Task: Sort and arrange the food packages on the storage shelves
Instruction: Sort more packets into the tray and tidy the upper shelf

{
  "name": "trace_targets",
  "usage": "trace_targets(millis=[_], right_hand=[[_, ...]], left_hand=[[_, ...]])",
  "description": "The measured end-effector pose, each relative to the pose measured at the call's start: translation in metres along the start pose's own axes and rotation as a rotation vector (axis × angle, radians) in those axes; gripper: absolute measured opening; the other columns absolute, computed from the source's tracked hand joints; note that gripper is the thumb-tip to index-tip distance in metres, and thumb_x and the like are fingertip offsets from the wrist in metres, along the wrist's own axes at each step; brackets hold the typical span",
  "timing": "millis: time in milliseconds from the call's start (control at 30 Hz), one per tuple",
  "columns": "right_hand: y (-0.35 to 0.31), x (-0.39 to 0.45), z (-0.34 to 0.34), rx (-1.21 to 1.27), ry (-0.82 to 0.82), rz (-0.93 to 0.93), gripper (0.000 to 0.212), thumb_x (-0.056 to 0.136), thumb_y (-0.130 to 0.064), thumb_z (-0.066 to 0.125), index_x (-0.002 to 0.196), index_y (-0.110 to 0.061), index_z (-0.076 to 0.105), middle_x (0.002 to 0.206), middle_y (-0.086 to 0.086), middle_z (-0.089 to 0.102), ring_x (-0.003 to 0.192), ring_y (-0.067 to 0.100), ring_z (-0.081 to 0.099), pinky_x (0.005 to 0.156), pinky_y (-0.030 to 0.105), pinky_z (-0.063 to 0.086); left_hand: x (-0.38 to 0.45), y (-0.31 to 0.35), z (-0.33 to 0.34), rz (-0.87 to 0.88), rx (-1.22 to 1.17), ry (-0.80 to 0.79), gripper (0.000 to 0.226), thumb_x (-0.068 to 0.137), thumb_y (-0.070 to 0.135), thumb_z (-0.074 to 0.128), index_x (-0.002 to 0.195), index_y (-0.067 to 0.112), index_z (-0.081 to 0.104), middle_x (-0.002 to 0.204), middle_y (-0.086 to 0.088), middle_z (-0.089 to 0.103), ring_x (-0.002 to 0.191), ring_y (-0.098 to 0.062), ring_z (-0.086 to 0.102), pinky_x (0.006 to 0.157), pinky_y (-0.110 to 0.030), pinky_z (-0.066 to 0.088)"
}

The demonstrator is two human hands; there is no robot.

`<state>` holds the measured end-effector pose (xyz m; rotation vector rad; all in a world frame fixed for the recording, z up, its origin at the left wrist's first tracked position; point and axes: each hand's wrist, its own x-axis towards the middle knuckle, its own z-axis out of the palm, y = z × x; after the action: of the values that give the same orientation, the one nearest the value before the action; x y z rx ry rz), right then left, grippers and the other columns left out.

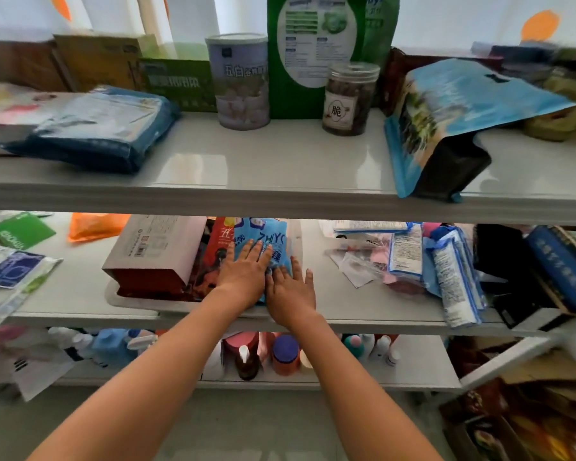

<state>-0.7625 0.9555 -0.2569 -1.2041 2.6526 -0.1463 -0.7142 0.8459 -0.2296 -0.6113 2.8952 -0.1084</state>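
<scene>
Cluttered shelves show sorting barely begun: both hands, left and right, lie flat with straight fingers gripping nothing, pressing the blue package beneath them, while loose packets right of them remain unsorted.

Middle shelf bears blue packet, box.

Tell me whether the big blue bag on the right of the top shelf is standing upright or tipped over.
Tipped over. The big blue bag lies on its side on the top shelf, dark bottom gusset facing the front edge.
</scene>
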Motion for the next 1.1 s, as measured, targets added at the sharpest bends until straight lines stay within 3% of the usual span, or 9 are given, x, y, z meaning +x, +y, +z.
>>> trace_targets(millis=[100, 233, 367, 567, 667, 833, 1000, 1100], right_hand=[[-0.011, -0.014, 0.004, 0.138, 0.184, 0.098, 0.047, 0.108, -0.033, 0.032, 0.152, -0.016, 0.037, 0.162, 0.007, 0.034, 0.155, 0.028, 0.016, 0.124, 0.053, 0.015], [-0.016, -0.028, -0.008, 0.187, 0.334, 0.168, 0.041, 0.106, -0.03, 0.04, 0.142, -0.013, 0.051, 0.15, 0.009, 0.051, 0.144, 0.026, 0.04, 0.12, 0.048, 0.025], [-0.012, -0.051, -0.019, 0.127, 0.304, 0.217, 0.044, 0.106, -0.031, 0.04, 0.144, -0.01, 0.048, 0.149, 0.013, 0.051, 0.145, 0.032, 0.037, 0.121, 0.046, 0.024], [-0.007, -0.103, -0.041, 0.038, 0.398, 0.363, 0.049, 0.105, -0.031, 0.037, 0.148, -0.008, 0.046, 0.153, 0.016, 0.047, 0.147, 0.033, 0.035, 0.123, 0.046, 0.018], [0.005, -0.136, -0.058, -0.009, 0.529, 0.449, 0.056, 0.1, -0.036, 0.032, 0.14, -0.005, 0.055, 0.145, 0.019, 0.055, 0.14, 0.036, 0.046, 0.12, 0.049, 0.025], [0.024, -0.207, -0.09, -0.023, 0.545, 0.584, 0.049, 0.107, -0.032, 0.036, 0.151, -0.011, 0.039, 0.159, 0.009, 0.038, 0.152, 0.026, 0.023, 0.126, 0.042, 0.008], [0.05, -0.256, -0.134, -0.03, 0.673, 0.666, 0.05, 0.107, -0.034, 0.036, 0.152, -0.011, 0.038, 0.16, 0.008, 0.037, 0.153, 0.023, 0.021, 0.126, 0.04, 0.007], [0.077, -0.273, -0.167, -0.06, 0.761, 0.658, 0.046, 0.105, -0.03, 0.044, 0.146, -0.009, 0.047, 0.153, 0.012, 0.046, 0.148, 0.029, 0.032, 0.125, 0.043, 0.016]], left_hand=[[-0.007, 0.001, -0.012, 0.019, -0.025, -0.02, 0.068, 0.104, 0.025, 0.037, 0.158, 0.022, -0.003, 0.167, -0.003, -0.002, 0.153, -0.025, -0.008, 0.121, -0.057, -0.003], [-0.015, -0.006, -0.034, 0.054, -0.013, 0.032, 0.076, 0.101, 0.028, 0.047, 0.158, 0.02, -0.002, 0.166, -0.008, -0.002, 0.153, -0.03, -0.007, 0.117, -0.064, 0.002], [-0.035, -0.008, -0.04, 0.136, -0.008, 0.107, 0.088, 0.096, 0.036, 0.058, 0.157, 0.017, -0.003, 0.166, -0.01, 0.002, 0.153, -0.032, 0.001, 0.118, -0.064, 0.005], [-0.07, 0.021, -0.053, 0.366, -0.084, 0.269, 0.062, 0.101, 0.022, 0.039, 0.157, 0.016, 0.013, 0.166, -0.009, 0.007, 0.153, -0.027, 0.003, 0.12, -0.059, 0.004], [-0.086, 0.046, -0.066, 0.476, -0.184, 0.359, 0.055, 0.102, 0.018, 0.033, 0.155, 0.016, 0.02, 0.166, -0.007, 0.01, 0.153, -0.026, 0.005, 0.122, -0.053, 0.003], [-0.12, 0.09, -0.092, 0.672, -0.352, 0.435, 0.056, 0.1, 0.017, 0.047, 0.152, 0.018, 0.028, 0.162, -0.006, 0.024, 0.15, -0.025, 0.019, 0.123, -0.042, 0.013], [-0.145, 0.13, -0.147, 0.81, -0.446, 0.559, 0.057, 0.095, 0.015, 0.06, 0.148, 0.018, 0.039, 0.155, -0.003, 0.038, 0.143, -0.022, 0.033, 0.118, -0.035, 0.026], [-0.141, 0.152, -0.188, 0.857, -0.424, 0.619, 0.053, 0.095, 0.01, 0.053, 0.146, 0.015, 0.041, 0.15, -0.006, 0.043, 0.138, -0.024, 0.04, 0.114, -0.033, 0.029]])
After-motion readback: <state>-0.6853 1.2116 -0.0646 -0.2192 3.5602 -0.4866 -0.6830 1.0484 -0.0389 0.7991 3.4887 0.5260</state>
